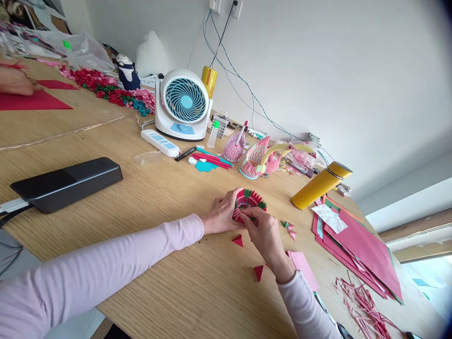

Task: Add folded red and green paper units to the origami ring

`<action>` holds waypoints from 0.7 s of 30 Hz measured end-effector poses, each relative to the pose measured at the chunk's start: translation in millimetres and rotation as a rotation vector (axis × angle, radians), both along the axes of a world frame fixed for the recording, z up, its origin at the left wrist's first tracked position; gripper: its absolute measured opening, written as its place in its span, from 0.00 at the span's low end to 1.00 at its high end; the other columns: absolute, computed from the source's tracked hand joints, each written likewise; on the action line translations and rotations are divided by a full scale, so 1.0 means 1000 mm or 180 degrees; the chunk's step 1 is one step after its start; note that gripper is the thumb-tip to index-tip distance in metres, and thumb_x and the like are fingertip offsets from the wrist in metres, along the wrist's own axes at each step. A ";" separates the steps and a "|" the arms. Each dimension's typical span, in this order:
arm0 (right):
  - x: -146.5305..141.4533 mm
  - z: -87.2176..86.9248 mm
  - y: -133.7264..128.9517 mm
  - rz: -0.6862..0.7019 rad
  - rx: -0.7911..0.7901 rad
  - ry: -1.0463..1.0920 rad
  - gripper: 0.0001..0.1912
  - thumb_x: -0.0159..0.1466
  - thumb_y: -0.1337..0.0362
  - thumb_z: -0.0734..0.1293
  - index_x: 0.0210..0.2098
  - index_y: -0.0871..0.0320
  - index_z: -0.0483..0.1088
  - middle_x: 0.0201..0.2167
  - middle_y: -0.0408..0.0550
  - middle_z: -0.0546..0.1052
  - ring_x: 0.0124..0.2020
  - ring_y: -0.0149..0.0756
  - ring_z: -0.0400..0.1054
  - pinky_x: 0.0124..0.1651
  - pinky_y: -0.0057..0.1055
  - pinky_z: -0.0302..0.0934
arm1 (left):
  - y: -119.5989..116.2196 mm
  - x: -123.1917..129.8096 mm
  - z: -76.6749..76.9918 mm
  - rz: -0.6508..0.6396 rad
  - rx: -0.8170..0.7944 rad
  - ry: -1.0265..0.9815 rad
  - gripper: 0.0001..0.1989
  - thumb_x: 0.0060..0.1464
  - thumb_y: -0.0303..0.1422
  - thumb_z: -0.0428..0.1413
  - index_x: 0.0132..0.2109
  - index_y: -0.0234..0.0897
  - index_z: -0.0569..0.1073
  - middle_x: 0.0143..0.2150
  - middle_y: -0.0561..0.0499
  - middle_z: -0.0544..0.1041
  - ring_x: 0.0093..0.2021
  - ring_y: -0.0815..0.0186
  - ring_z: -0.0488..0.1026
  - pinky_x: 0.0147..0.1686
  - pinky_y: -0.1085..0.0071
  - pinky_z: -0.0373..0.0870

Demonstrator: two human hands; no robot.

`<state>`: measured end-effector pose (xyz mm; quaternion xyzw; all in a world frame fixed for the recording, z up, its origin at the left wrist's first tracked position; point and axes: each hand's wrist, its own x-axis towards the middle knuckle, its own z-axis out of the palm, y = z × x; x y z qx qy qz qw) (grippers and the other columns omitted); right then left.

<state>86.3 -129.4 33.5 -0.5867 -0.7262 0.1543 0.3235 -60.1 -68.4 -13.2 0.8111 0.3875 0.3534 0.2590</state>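
Note:
A round ring of folded paper pieces [251, 197], red, green and pink, stands on the wooden table. My left hand [223, 213] is wrapped round its left side. At the near rim of the ring, the thumb and fingers of my right hand [263, 231] are pinched together; whether a loose piece is between them is hidden. Close below lie a red folded paper triangle [238, 240] and a second red triangle [259, 272]. Several small green and pink folded pieces [290, 229] rest to the right of my right hand.
A white fan [183, 101], a power strip [160, 142] and paper swans [259, 160] stand at the back. A black case-like object [68, 183] lies left. Right are a yellow bottle [319, 186], coloured sheets [367, 249], paper strips [365, 303] and scissors [323, 306]. Another person's hand [16, 81] touches red paper.

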 end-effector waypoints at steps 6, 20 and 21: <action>0.001 0.000 0.003 0.0044 -0.0036 -0.0011 0.09 0.65 0.61 0.64 0.34 0.55 0.77 0.34 0.46 0.81 0.21 0.30 0.69 0.24 0.26 0.57 | 0.000 0.001 0.001 0.0051 -0.0065 0.0016 0.54 0.41 0.41 0.68 0.68 0.37 0.46 0.65 0.34 0.61 0.65 0.47 0.61 0.60 0.46 0.58; 0.008 0.033 -0.033 0.0964 -0.0778 -0.2339 0.11 0.64 0.62 0.68 0.46 0.57 0.72 0.34 0.49 0.80 0.37 0.42 0.74 0.34 0.31 0.59 | -0.001 -0.010 0.005 -0.0215 -0.0129 0.0117 0.55 0.44 0.31 0.63 0.70 0.36 0.37 0.71 0.30 0.49 0.69 0.44 0.53 0.64 0.44 0.51; 0.006 0.027 -0.033 0.0920 -0.0720 -0.2497 0.10 0.65 0.63 0.67 0.45 0.58 0.71 0.36 0.50 0.80 0.36 0.42 0.74 0.33 0.31 0.59 | 0.000 -0.013 0.004 -0.0285 -0.0118 0.0098 0.54 0.43 0.28 0.61 0.70 0.35 0.37 0.71 0.30 0.48 0.70 0.44 0.51 0.65 0.44 0.51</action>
